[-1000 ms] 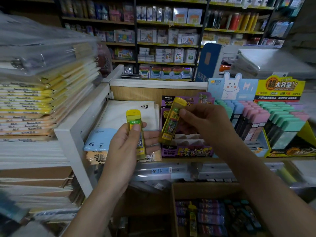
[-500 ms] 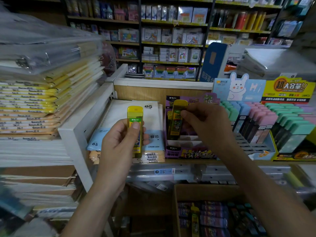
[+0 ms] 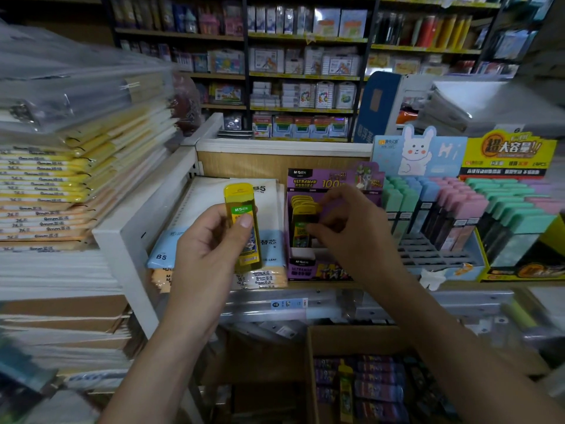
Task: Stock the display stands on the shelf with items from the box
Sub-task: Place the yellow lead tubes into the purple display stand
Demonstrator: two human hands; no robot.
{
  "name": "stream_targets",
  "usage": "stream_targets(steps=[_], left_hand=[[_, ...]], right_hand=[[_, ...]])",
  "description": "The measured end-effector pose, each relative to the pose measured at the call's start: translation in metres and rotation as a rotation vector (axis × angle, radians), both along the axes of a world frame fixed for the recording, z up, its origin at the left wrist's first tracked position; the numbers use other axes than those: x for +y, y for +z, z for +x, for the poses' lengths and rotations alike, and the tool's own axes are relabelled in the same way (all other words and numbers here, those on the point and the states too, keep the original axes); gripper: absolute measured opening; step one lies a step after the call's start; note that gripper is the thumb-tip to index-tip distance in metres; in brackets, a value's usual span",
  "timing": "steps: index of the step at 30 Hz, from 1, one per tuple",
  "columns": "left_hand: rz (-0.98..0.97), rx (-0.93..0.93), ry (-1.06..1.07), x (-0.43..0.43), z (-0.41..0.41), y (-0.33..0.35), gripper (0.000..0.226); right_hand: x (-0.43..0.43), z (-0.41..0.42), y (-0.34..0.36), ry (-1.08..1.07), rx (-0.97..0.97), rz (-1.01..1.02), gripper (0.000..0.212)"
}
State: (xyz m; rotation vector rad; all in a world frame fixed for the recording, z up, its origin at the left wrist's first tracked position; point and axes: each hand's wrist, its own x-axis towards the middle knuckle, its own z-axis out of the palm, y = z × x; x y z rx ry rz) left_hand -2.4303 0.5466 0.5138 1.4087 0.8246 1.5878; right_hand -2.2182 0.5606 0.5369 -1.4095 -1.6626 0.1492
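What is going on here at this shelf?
A person is stocking the purple display stand on the shelf. The left hand holds a yellow case upright. The right hand appears to pinch a second case, placing it among the yellow cases standing in the stand, though blur hides details. The cardboard box below holds more items.

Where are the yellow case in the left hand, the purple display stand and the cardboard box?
yellow case (image 3: 241, 210): head view, green label.
purple display stand (image 3: 318, 182): head view, back card.
cardboard box (image 3: 351, 341): head view, back wall.
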Motion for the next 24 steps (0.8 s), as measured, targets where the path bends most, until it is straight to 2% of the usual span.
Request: stream_targets(steps=[5,10,16,24], left_hand=[[0.080,0.045,-0.003,0.003,0.006,0.005,0.016],[0.121,0.068,-0.046,0.011,0.018,0.016,0.009],[0.175,0.106,-0.055,0.020,0.036,0.029,0.021],[0.155,0.174,-0.009,0.030,0.051,0.027,0.020]], right_hand=[[-0.004,0.001,-0.006,-0.015,0.033,-0.035,0.036],[-0.021,0.013,-0.009,0.028,0.117,0.035,0.006],[-0.052,0.053,-0.013,-0.034,0.079,0.153,0.006],[-0.061,0.111,-0.045,-0.203,-0.231,0.172,0.005]])
